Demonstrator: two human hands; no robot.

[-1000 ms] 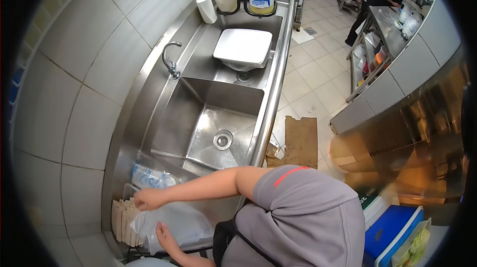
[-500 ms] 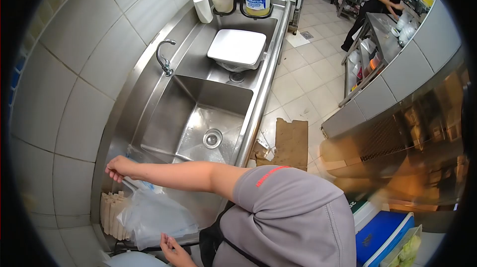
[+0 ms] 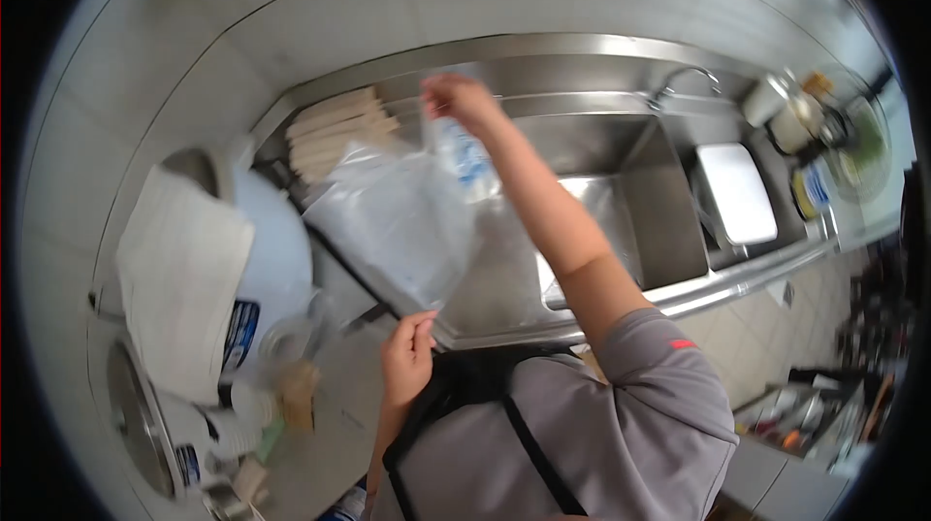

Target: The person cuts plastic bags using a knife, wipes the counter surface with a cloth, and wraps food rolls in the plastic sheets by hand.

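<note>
My right hand [image 3: 459, 100] reaches across the counter toward the wall, its fingers closed and blurred. What they hold, if anything, I cannot make out. Just below it is a clear plastic bag with blue print [image 3: 469, 164]. A pile of translucent plastic bags [image 3: 393, 225] spreads over the counter between my hands. At the near corner of these bags, my left hand [image 3: 407, 358] has its thumb and fingers pressed together on the edge of the plastic. Behind the bags lies a stack of long, light brown paper packets [image 3: 339, 133].
To the right are a steel sink basin [image 3: 630, 201], a curved faucet [image 3: 684, 84] and a white-lidded container [image 3: 737, 193]. A large pale blue tub [image 3: 281, 254] with a white cloth [image 3: 179, 278] over it stands at left. Cups and a round metal lid [image 3: 136, 414] sit nearer.
The view has turned left, bringing the tub and cups into sight. My right hand is still stretched out over the bags; my left fingers have closed at the bags' near corner.
</note>
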